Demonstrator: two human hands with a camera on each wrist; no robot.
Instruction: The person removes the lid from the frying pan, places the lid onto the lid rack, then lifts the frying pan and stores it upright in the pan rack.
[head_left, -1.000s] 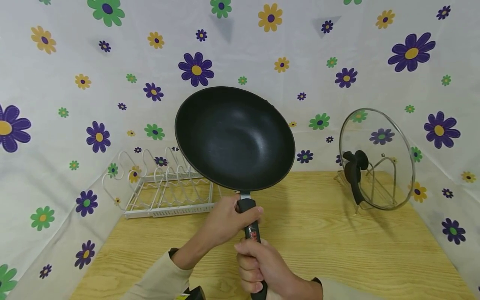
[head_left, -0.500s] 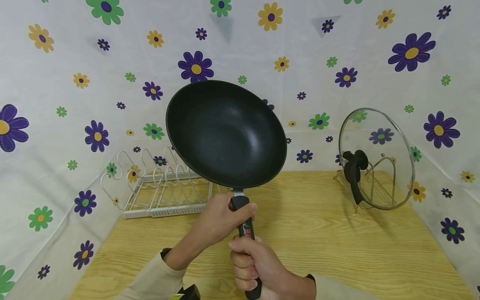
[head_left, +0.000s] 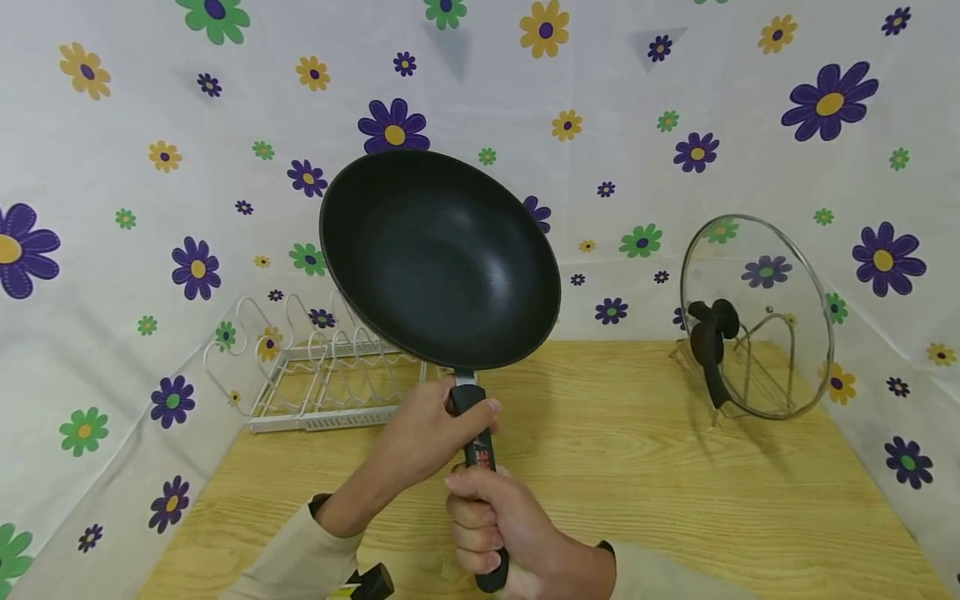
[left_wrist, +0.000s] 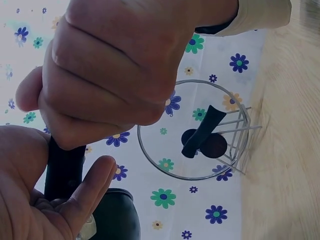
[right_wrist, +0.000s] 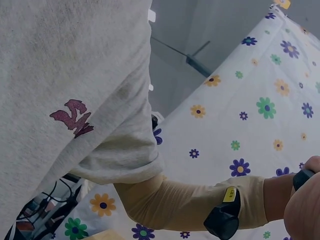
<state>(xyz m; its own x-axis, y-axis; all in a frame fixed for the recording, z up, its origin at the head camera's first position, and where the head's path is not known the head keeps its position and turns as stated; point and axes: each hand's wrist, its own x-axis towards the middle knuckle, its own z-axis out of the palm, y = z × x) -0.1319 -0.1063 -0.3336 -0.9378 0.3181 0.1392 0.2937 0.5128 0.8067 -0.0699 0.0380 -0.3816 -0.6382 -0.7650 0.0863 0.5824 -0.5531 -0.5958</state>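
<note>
A black wok is held up above the table, tilted so its inside faces the head camera. Near the pan end, my left hand grips the black handle with the thumb across it. Lower down, my right hand wraps its fingers round the same handle. In the left wrist view the right hand's curled fingers are beside the left hand, with part of the wok below. The right wrist view shows mostly a shirt and sleeve, with a hand at its right edge.
A white wire rack stands on the wooden table at the back left, partly behind the wok. At the right, a glass lid with a black handle leans upright in a small wire stand. Flower-patterned sheeting surrounds the table.
The wok and both hands have moved left and slightly up in the head view, with both grips kept on the handle. The rack and lid stay in place.
</note>
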